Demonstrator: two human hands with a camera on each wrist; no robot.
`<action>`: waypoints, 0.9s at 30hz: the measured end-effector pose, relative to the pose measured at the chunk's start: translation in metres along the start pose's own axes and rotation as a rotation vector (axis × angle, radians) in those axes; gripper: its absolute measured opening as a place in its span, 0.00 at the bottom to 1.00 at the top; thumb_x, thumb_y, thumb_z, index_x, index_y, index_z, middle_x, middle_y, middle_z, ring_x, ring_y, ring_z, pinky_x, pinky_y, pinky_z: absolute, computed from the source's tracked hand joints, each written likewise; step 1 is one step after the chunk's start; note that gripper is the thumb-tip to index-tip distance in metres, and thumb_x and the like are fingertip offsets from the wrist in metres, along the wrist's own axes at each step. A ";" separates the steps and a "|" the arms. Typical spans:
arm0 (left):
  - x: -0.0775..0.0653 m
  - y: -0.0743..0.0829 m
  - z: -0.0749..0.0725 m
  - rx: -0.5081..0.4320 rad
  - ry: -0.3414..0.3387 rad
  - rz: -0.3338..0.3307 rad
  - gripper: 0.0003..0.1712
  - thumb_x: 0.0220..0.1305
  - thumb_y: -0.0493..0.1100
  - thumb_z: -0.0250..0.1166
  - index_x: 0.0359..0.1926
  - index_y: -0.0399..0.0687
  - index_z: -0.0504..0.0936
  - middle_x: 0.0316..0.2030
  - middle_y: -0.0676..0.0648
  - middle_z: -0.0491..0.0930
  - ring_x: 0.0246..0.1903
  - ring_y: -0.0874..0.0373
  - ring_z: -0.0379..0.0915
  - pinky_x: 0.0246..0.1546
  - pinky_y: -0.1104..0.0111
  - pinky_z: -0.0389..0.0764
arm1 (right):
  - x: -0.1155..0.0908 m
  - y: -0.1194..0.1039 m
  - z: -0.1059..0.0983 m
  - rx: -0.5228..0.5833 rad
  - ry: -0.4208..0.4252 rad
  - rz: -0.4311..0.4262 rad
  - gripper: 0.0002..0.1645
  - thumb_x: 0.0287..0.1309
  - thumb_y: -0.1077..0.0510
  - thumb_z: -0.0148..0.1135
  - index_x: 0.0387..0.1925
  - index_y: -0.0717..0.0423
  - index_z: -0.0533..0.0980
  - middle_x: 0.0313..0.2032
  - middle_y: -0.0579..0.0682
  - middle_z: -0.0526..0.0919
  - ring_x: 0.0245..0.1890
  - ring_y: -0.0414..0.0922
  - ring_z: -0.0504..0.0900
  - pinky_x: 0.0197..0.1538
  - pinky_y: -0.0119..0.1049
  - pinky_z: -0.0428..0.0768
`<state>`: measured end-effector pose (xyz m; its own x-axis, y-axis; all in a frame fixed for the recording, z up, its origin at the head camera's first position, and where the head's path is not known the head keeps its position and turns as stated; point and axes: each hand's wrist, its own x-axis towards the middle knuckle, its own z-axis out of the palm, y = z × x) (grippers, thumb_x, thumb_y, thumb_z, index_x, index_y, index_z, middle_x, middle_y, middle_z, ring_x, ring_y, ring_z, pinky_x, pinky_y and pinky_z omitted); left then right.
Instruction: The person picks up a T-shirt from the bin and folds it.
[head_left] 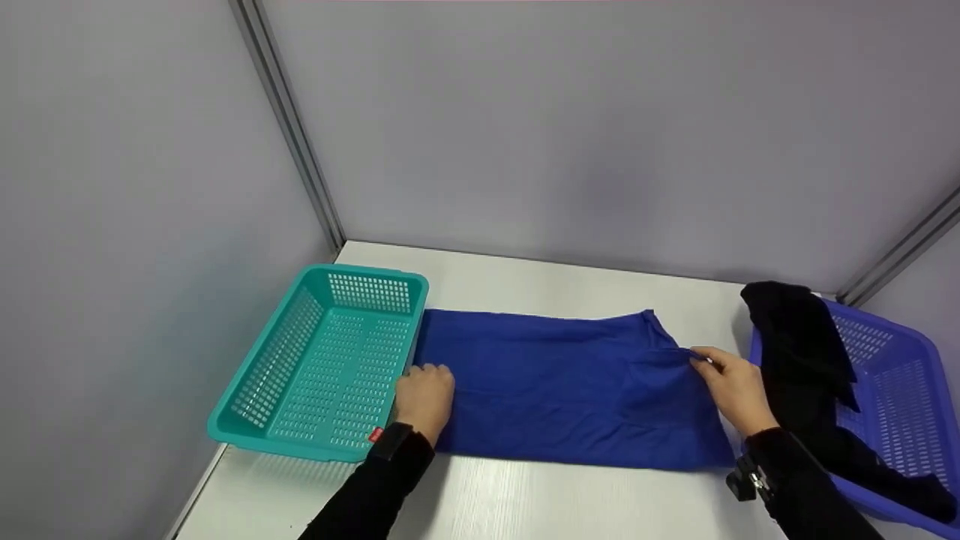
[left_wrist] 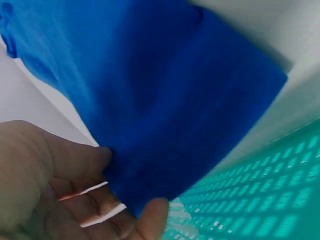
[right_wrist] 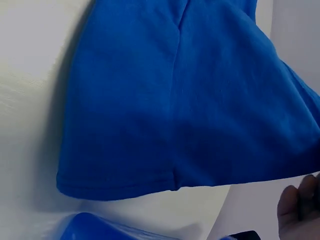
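A blue garment (head_left: 540, 382), folded into a long strip, lies across the white table between two baskets. At its left end my left hand (head_left: 425, 397) grips the edge beside the teal basket. In the left wrist view the thumb (left_wrist: 102, 159) lies at the cloth's side, with a fingertip showing past its lower corner. My right hand (head_left: 735, 386) pinches the upper part of the garment's right end between thumb and fingers. From the right wrist, a stitched hem (right_wrist: 120, 192) shows, raised toward the fingers (right_wrist: 289, 205) at the right; the pinch itself is mostly cut off there.
The teal basket (head_left: 319, 446) stands at the left, right against the garment's left end. At the right is a purple-blue basket (head_left: 919, 349) with black clothing (head_left: 799, 360) draped over its near-left rim. Grey panels (head_left: 600, 135) enclose the table's back and sides.
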<state>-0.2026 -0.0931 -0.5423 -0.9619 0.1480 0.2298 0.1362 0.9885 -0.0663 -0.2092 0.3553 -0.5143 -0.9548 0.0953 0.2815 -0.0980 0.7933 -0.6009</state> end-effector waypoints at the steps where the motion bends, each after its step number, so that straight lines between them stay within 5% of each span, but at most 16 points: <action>1: 0.000 0.002 0.001 0.014 -0.005 -0.011 0.05 0.66 0.32 0.63 0.31 0.40 0.83 0.30 0.40 0.83 0.35 0.44 0.81 0.30 0.53 0.84 | 0.001 0.000 0.002 -0.002 -0.011 0.012 0.12 0.69 0.62 0.65 0.51 0.62 0.85 0.37 0.59 0.88 0.35 0.44 0.82 0.36 0.25 0.72; 6: -0.006 0.010 0.007 0.107 -0.014 -0.023 0.07 0.71 0.37 0.60 0.37 0.41 0.84 0.39 0.39 0.82 0.43 0.42 0.79 0.37 0.52 0.82 | -0.004 0.003 0.013 0.019 -0.113 0.028 0.23 0.74 0.64 0.56 0.66 0.69 0.72 0.47 0.68 0.86 0.46 0.63 0.86 0.47 0.47 0.83; 10: -0.013 0.013 0.016 0.170 -0.080 0.062 0.11 0.73 0.41 0.60 0.50 0.44 0.85 0.52 0.39 0.80 0.56 0.39 0.74 0.48 0.49 0.80 | -0.021 0.010 0.029 -0.043 -0.220 -0.073 0.26 0.69 0.69 0.58 0.67 0.71 0.70 0.59 0.73 0.78 0.59 0.71 0.78 0.60 0.63 0.75; 16: -0.024 0.017 0.026 0.025 -0.246 0.165 0.26 0.65 0.43 0.69 0.64 0.50 0.81 0.62 0.40 0.77 0.63 0.37 0.72 0.54 0.44 0.79 | -0.049 0.025 0.059 -0.271 -0.468 -0.229 0.34 0.67 0.63 0.66 0.71 0.65 0.69 0.67 0.69 0.72 0.69 0.74 0.65 0.64 0.78 0.58; 22: -0.023 0.017 0.038 -0.083 -0.216 0.136 0.19 0.69 0.35 0.63 0.59 0.46 0.80 0.53 0.40 0.77 0.45 0.39 0.79 0.32 0.50 0.85 | -0.060 0.026 0.072 -0.424 -0.305 -0.272 0.33 0.67 0.60 0.67 0.71 0.59 0.71 0.49 0.59 0.85 0.51 0.63 0.80 0.62 0.80 0.55; 27: -0.016 0.015 0.040 -0.116 -0.262 0.105 0.32 0.65 0.37 0.67 0.71 0.52 0.75 0.61 0.37 0.75 0.36 0.41 0.81 0.31 0.52 0.84 | -0.059 0.024 0.078 -0.458 -0.267 -0.294 0.30 0.63 0.60 0.70 0.65 0.63 0.75 0.42 0.61 0.86 0.45 0.64 0.81 0.55 0.77 0.65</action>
<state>-0.1946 -0.0823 -0.5859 -0.9675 0.2508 -0.0317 0.2495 0.9676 0.0382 -0.1772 0.3220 -0.6032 -0.9492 -0.2744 0.1540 -0.2944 0.9473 -0.1264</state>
